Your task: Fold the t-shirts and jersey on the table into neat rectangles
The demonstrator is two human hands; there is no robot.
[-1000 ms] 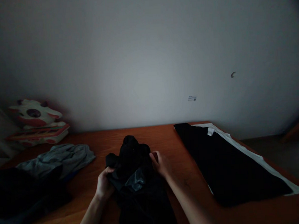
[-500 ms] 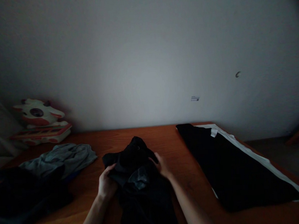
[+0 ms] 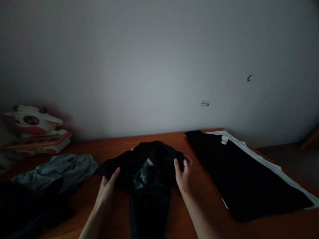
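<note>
A black garment [image 3: 146, 169] lies on the wooden table [image 3: 115, 149] in front of me, its upper part spread wide and the rest trailing toward me. My left hand [image 3: 107, 187] grips the garment's left side, thumb raised. My right hand [image 3: 183, 174] pinches the garment's right edge, fingers curled over the cloth. The room is dim.
A flat black garment [image 3: 243, 175] over a white one [image 3: 272, 167] lies to the right. A grey crumpled cloth [image 3: 61, 168] and a dark heap [image 3: 26, 206] sit at the left. A red and white toy [image 3: 34, 130] stands against the wall at far left.
Both hands have moved apart and away from me, pulling the bunched black garment out wide and flat on the table.
</note>
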